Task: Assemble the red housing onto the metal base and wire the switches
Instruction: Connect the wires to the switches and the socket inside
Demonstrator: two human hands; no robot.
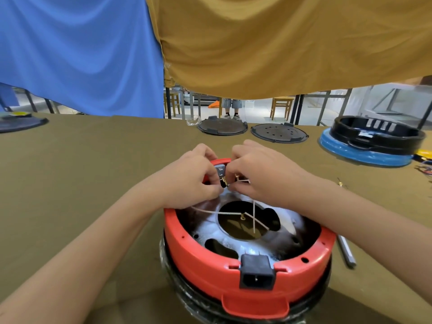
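The red housing point(205, 260) sits upside down on the table in front of me, with the shiny metal base point(247, 247) set inside it and a black power socket point(256, 274) on its near rim. At the far rim my left hand point(189, 177) grips a small grey switch point(219, 170) with brass terminals. My right hand point(259, 174) pinches a white wire's brass connector point(238, 177) right next to the switch. More white wires point(253, 217) cross the base's centre hole.
Two dark round plates point(222, 126) point(279, 133) lie at the table's far edge. A black ring on a blue housing point(371, 142) stands at the far right, loose wires beside it. A grey metal tool point(347, 251) lies right of the red housing. Blue and mustard cloths hang behind.
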